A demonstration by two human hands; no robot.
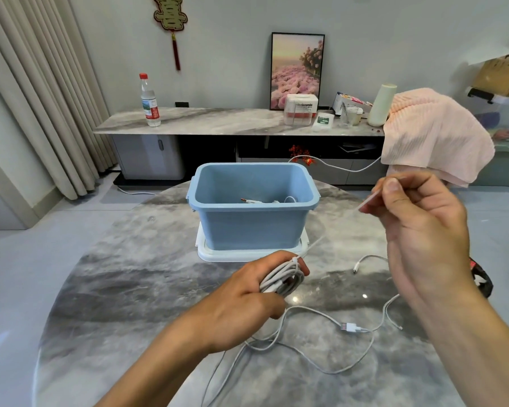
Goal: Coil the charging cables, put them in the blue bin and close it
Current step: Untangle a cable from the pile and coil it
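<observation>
While the left hand [247, 298] is gripping the coiled white cable [281, 279] before the blue bin [252, 227], the right hand [417, 221] is pinching a tie strap [369, 198]; keeping it taut should be cinching the loops snugly before binning.

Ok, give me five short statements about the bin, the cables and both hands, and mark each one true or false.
1. The blue bin is open. True.
2. The white lid lies under the bin. True.
3. The left hand is empty. False: it grips a coiled white cable.
4. The right hand rests flat on the table. False: it is raised, its fingers pinching a thin white tie.
5. The bin holds no cable. False: a cable already lies inside.
</observation>
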